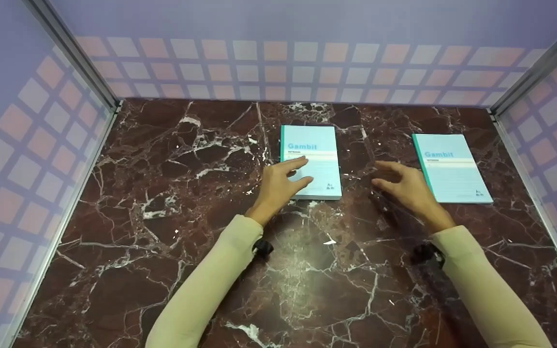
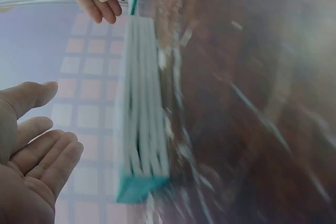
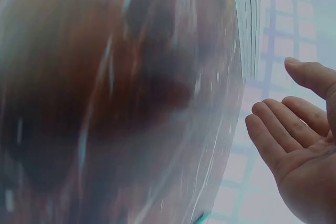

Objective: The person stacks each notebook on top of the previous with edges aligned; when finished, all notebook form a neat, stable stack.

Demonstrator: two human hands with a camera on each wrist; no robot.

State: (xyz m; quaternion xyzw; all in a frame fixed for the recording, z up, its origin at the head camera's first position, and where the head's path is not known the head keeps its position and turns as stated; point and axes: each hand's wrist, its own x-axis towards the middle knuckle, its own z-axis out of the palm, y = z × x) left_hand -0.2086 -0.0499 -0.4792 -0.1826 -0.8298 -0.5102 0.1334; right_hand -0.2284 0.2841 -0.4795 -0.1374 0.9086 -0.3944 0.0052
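Observation:
A stack of several Gambit notebooks (image 1: 315, 140), with light blue covers and green spines, lies on the table. Over its left part hovers my left hand (image 1: 278, 181), fingers loosely extended and holding nothing. In the left wrist view the layered page edges of the stack (image 2: 144, 98) show beside that hand (image 2: 34, 150). My right hand (image 1: 406, 191) is also bare, thumb and fingers apart, between the stack and another Gambit notebook (image 1: 452, 174). Its wrist overlaps that notebook's lower left edge in the head view. The right wrist view shows the palm (image 3: 299, 140) with nothing in it.
The tabletop (image 1: 128, 270) is dark red marble-patterned with white veins. A back wall (image 1: 307, 67) with pink and white squares closes it off, and similar side panels (image 1: 32, 125) stand at left and right. Small black devices (image 1: 262, 248) sit at both wrists.

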